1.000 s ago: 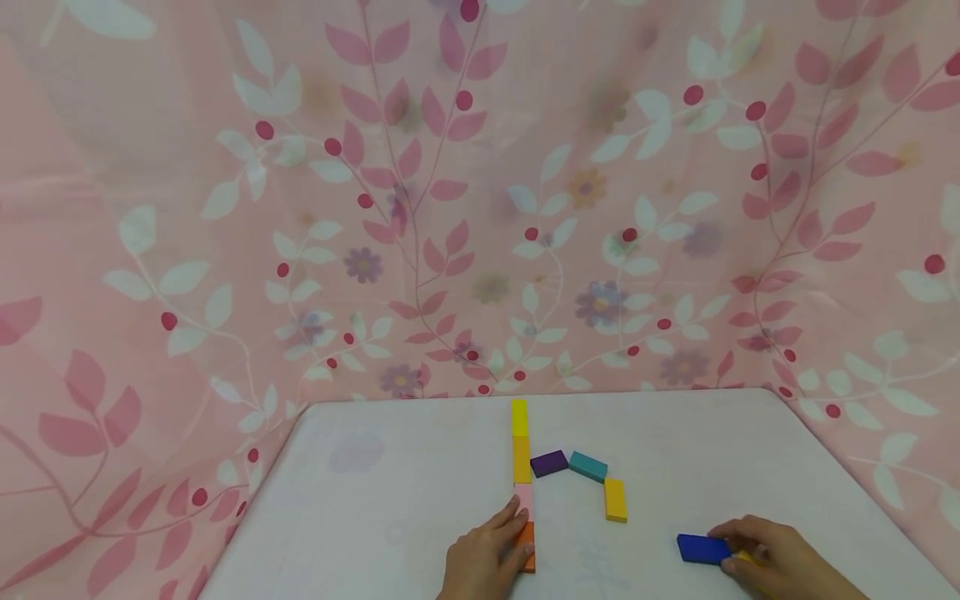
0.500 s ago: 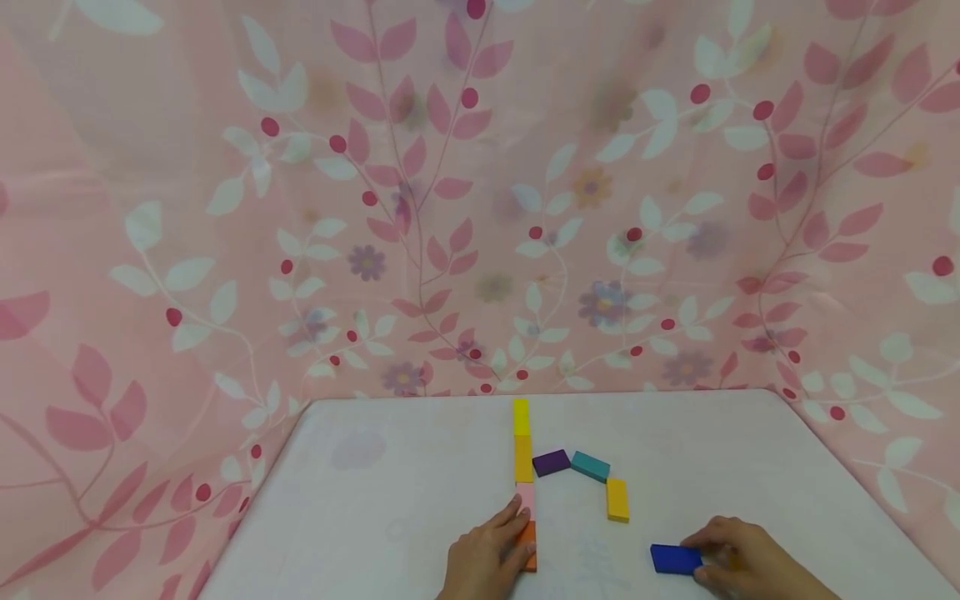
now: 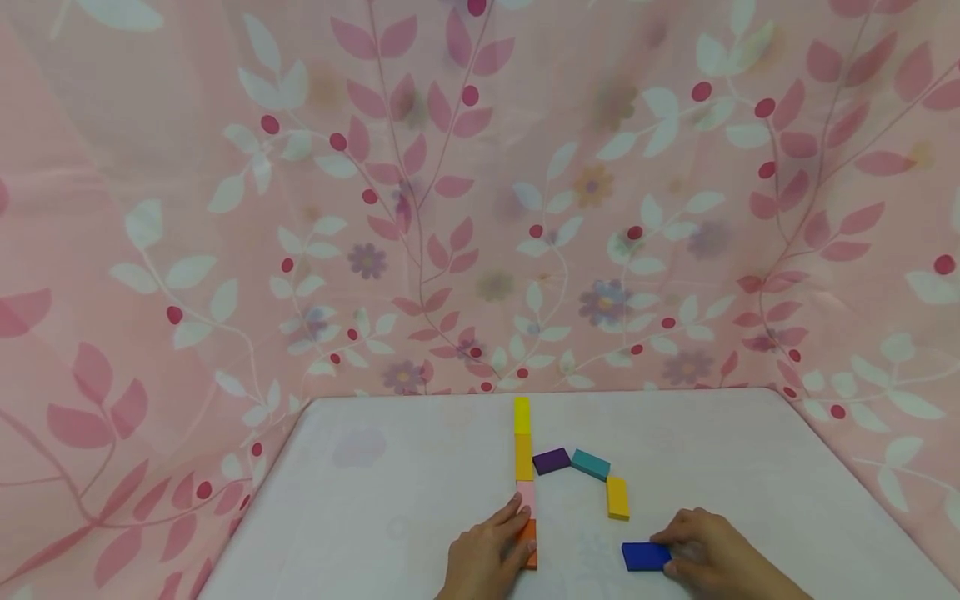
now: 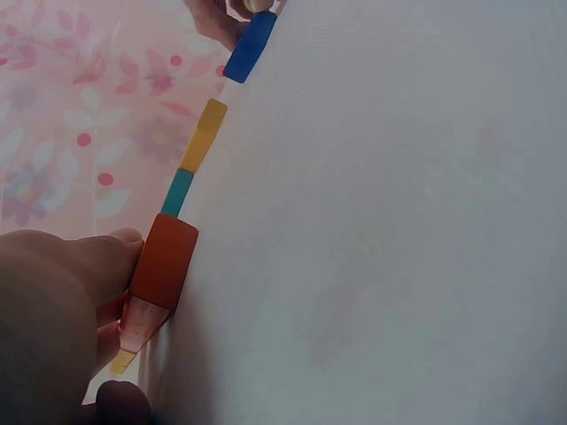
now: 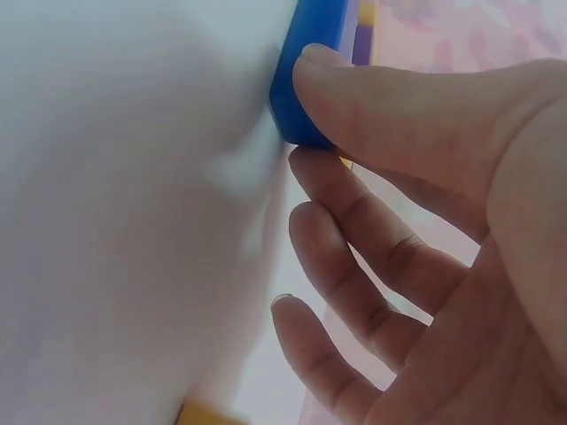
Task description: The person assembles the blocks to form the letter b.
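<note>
In the head view my right hand (image 3: 716, 554) pinches one end of a flat blue block (image 3: 643, 557) low over the white table. The right wrist view shows the thumb on the blue block (image 5: 310, 71), with the other fingers loosely bent below. My left hand (image 3: 486, 557) rests on the lower end of a straight column. Its fingers lie over a pink block (image 3: 527, 493) and an orange block (image 3: 531, 533), partly covering both. Further up the column are an amber block (image 3: 523, 457) and a bright yellow block (image 3: 522, 415).
A purple block (image 3: 552, 461), a teal block (image 3: 591, 464) and a yellow block (image 3: 617, 497) curve right from the column. A blurred yellow-orange piece (image 5: 208, 414) shows at the bottom of the right wrist view. Pink floral cloth (image 3: 480, 208) hangs behind the white table (image 3: 360, 517).
My right hand has moved left with the blue block, towards the curve's lower end. Yellow seen by that hand earlier is out of sight in the head view. The left hand stays put.
</note>
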Tool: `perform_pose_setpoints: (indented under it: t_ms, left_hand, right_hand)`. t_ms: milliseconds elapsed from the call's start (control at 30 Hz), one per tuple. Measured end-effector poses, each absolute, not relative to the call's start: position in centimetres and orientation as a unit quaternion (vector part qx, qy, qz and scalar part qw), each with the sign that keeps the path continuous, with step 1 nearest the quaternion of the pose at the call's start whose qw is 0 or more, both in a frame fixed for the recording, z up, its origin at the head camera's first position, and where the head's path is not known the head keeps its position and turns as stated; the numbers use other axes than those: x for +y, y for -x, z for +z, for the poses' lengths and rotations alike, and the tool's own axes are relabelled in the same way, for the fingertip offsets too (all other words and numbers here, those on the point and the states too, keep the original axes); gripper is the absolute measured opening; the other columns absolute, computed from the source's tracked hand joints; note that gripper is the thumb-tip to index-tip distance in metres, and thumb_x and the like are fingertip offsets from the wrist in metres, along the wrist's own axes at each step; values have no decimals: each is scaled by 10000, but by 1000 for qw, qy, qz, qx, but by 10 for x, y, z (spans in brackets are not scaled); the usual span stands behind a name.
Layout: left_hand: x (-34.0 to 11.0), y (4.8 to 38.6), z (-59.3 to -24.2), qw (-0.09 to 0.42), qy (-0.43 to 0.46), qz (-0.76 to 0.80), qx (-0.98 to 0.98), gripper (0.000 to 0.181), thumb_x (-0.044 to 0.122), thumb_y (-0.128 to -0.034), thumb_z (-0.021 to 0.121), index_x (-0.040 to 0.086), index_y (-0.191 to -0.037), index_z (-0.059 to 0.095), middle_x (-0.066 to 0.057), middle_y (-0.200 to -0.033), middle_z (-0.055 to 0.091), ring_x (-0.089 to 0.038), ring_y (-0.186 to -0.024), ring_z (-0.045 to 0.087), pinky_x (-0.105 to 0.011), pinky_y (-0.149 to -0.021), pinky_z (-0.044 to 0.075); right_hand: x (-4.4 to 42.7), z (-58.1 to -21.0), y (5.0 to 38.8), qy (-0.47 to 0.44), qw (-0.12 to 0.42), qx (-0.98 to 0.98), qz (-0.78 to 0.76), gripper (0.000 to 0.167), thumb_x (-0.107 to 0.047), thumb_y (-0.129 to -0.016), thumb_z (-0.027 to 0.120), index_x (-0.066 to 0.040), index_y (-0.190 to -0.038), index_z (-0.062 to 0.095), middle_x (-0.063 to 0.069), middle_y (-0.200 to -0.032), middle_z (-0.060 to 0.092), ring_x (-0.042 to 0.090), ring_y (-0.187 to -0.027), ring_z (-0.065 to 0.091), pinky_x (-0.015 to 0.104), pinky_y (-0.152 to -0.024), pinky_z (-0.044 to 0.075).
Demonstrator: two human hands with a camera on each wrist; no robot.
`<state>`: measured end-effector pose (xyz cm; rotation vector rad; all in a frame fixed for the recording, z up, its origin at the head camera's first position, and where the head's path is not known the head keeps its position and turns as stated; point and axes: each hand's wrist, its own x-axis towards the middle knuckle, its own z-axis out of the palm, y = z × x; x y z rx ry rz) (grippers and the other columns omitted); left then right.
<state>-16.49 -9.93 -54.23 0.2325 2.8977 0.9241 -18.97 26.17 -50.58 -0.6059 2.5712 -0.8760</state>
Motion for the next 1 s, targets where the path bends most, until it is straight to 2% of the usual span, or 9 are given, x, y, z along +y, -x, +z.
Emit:
perform_pose_setpoints:
  t_ms: [133,200,367,433,667,833,1000]
  left_hand:
    - [-99,165,-542,46,-73,300,950,541,532,-962,735,263,-1429,685,114,-1549,593,-248,-1310,683,-538,-928,613]
    - [-98,165,-542,46,-71,298,951,538,527,-959,741,263,-1425,689,113,-1545,597,-249,-1305,686,-540,-931,612]
    - [-97,166,-541,47,-66,298,951,533,525,-956,746,268,-1420,693,111,-1540,602,-250,-1298,691,-550,-933,609]
    - [-97,166,-541,46,-63,299,951,532,523,-955,747,266,-1418,695,112,-1540,602,-250,-1300,690,-558,-934,606]
    - [-96,165,-541,39,-61,303,950,535,518,-947,759,249,-1406,704,117,-1530,611,-253,-1293,693,-554,-915,611]
    - [-96,165,-543,37,-59,301,951,529,520,-944,762,263,-1403,707,134,-1528,609,-256,-1289,695,-550,-894,613]
    - [-96,166,-543,37,-56,304,950,529,517,-939,769,267,-1401,708,148,-1527,606,-264,-1281,699,-554,-893,616]
  right_hand:
    - [248,-505,191,214,183,906,-316,315,-333,-909,846,-187,-1186,808,-83,-1042,682,189,-991,569,516,-888,594]
    - [241,-505,191,218,187,902,-323,324,-340,-908,848,-195,-1195,807,-81,-1047,683,187,-985,581,498,-903,605]
    - [226,-506,193,245,191,892,-329,324,-322,-918,842,-195,-1214,805,-90,-1031,677,87,-866,593,317,-869,619]
    - [220,-505,194,250,191,891,-326,325,-320,-918,842,-196,-1216,807,-93,-1015,668,66,-835,579,285,-862,609]
    - [203,-505,196,267,185,894,-309,298,-305,-930,830,-193,-1206,813,-111,-993,657,53,-822,555,324,-852,599]
    - [194,-502,197,270,182,898,-297,286,-306,-923,838,-255,-1204,814,-151,-980,669,45,-821,575,368,-900,629]
    - [187,-503,199,272,181,896,-300,279,-270,-921,840,-242,-1198,816,-149,-1000,691,34,-829,592,348,-896,631]
